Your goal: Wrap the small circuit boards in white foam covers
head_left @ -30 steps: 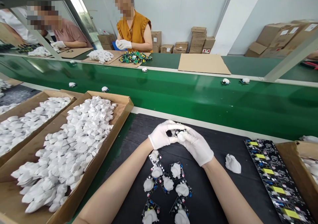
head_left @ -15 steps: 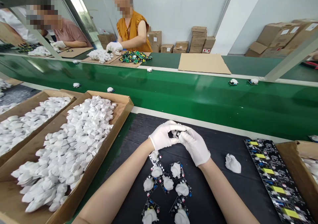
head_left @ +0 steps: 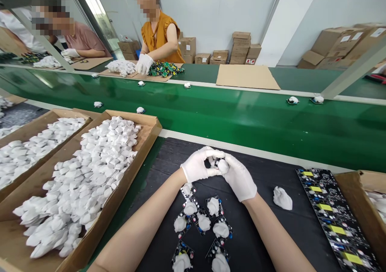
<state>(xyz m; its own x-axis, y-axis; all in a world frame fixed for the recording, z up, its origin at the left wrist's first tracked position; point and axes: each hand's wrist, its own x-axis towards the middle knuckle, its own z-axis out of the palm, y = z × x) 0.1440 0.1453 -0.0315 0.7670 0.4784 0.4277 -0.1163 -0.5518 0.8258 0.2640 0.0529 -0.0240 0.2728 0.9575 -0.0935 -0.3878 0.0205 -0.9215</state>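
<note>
Both hands wear white gloves and meet over the black mat. My left hand (head_left: 197, 165) is closed on a small circuit board (head_left: 216, 162), its thumb and fingers at the edges. From the right, my right hand (head_left: 240, 177) closes on a white putty lump (head_left: 223, 166) against that board; its fingertips are partly hidden. Below the hands lie several small boards (head_left: 202, 223), each bearing a white lump. A loose lump of putty (head_left: 282, 198) rests on the mat to the right of my right forearm.
On the left stands a cardboard tray (head_left: 150, 133) heaped with white lumps, with another beside it. A joined panel of boards (head_left: 334, 219) lies at right, near a cardboard box (head_left: 350, 183). Beyond the mat runs a green conveyor (head_left: 241, 115) carrying several boards; co-workers (head_left: 163, 39) sit across it.
The right fingers have shifted, so the white lump now shows at the board. Boards on the conveyor have moved right. The co-worker's gloved hand opposite has moved toward the green board pile.
</note>
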